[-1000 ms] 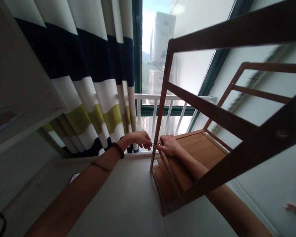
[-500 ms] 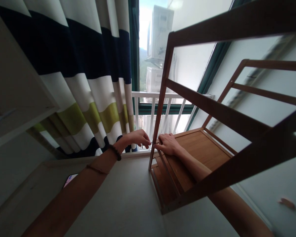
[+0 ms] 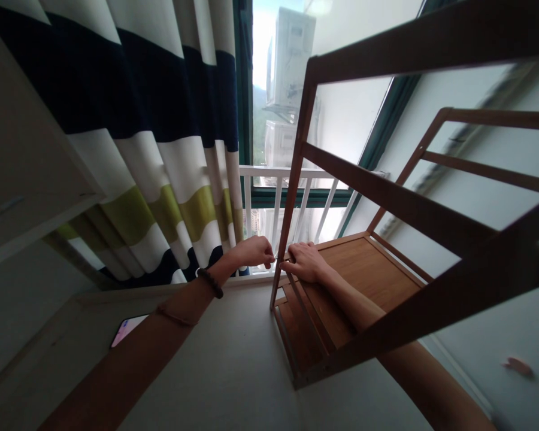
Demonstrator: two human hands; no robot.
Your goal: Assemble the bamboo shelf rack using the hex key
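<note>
A brown wooden rack [image 3: 386,203] of rails and posts stands on the grey floor, with a wooden shelf board [image 3: 363,269] low in it. My left hand [image 3: 256,251], a bead bracelet on its wrist, is closed on a thin metal tool [image 3: 276,259] whose tip meets the rack's near post [image 3: 281,257]. My right hand [image 3: 303,262] reaches through the frame and presses the shelf board's corner against that post, fingers curled over its edge.
A striped curtain [image 3: 153,137] in white, navy and green hangs at left. A white railing [image 3: 291,179] and window lie behind the rack. A phone [image 3: 126,329] rests on the floor at left, and a small object [image 3: 514,365] lies at far right.
My left hand has turned at the wrist, its fingers curling tighter on the tool. The right hand has stayed on the shelf corner. The view has shifted slightly.
</note>
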